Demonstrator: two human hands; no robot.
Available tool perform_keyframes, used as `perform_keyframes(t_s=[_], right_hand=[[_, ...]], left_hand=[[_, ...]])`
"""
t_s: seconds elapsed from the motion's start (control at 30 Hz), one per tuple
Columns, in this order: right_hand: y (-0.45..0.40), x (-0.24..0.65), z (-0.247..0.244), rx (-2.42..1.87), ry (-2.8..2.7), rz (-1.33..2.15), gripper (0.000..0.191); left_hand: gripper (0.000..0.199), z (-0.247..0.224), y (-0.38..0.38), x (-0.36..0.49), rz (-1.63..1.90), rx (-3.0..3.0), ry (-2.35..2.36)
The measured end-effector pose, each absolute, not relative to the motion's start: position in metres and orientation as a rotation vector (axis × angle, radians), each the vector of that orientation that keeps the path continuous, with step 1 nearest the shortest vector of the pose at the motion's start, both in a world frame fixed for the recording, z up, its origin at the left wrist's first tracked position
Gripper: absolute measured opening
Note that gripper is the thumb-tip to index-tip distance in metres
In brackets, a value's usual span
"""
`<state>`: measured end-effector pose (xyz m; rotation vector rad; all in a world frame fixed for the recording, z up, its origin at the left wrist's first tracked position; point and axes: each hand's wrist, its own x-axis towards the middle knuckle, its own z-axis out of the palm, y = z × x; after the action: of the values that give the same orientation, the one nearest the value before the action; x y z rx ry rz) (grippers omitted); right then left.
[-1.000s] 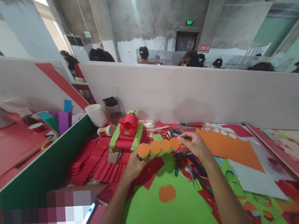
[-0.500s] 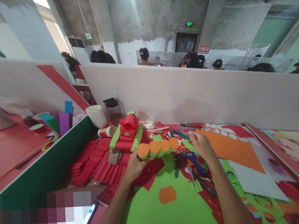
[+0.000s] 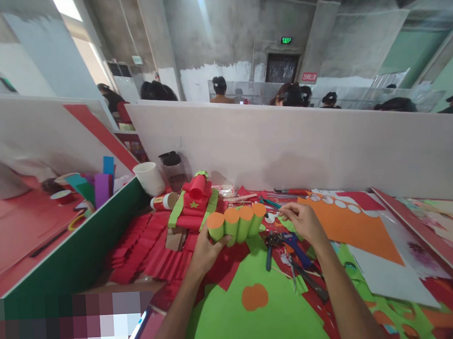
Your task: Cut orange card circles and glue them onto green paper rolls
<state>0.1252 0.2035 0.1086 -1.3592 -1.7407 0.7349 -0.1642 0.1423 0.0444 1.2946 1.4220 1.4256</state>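
A row of several joined green paper tubes with orange round tops (image 3: pixel 239 227) is gripped at its left end by my left hand (image 3: pixel 209 249). To the right of the row is my right hand (image 3: pixel 298 219), its thumb and forefinger pinched together near green scraps; whatever lies between the fingertips is too small to name. Below the hands lies a large green sheet (image 3: pixel 234 323) with an orange paper piece (image 3: pixel 255 297) on it. A blue glue gun (image 3: pixel 299 250) and pliers (image 3: pixel 310 281) lie beneath my right hand.
A red and green paper model (image 3: pixel 194 204) stands at the left behind folded red strips (image 3: pixel 134 250). Behind are a white cup (image 3: pixel 149 178) and a dark-lidded bottle (image 3: pixel 172 170). Orange sheet (image 3: pixel 351 226) lies right. People sit beyond the white partition (image 3: pixel 286 146).
The tube row has tilted, so more of its green sides shows. My right hand has turned and moved slightly down, its fingertips now pointing left.
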Motion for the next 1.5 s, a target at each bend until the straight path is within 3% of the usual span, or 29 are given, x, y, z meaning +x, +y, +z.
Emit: perform_keyframes(t_s=[0.27, 0.53, 0.77, 1.07, 1.5], right_hand=[[0.198, 0.119, 0.113, -1.487, -1.765, 0.617, 0.039], [0.2, 0.114, 0.104, -1.246, -1.886, 0.799, 0.027], [0.201, 0.113, 0.1, -1.099, -1.814, 1.019, 0.033], [0.175, 0.077, 0.119, -0.943, -1.746, 1.458, 0.082], [0.196, 0.09, 0.096, -1.22, -1.498, 1.292, 0.061]], left_hand=[[0.063, 0.051, 0.14, -0.166, 1.528, 1.122, 1.233], [0.069, 0.048, 0.14, -0.166, 1.602, 1.011, 1.133], [0.07, 0.037, 0.142, -0.168, 1.643, 0.954, 1.042], [0.076, 0.046, 0.14, -0.161, 1.558, 1.016, 1.046], [0.079, 0.057, 0.132, -0.152, 1.284, 0.886, 0.964]])
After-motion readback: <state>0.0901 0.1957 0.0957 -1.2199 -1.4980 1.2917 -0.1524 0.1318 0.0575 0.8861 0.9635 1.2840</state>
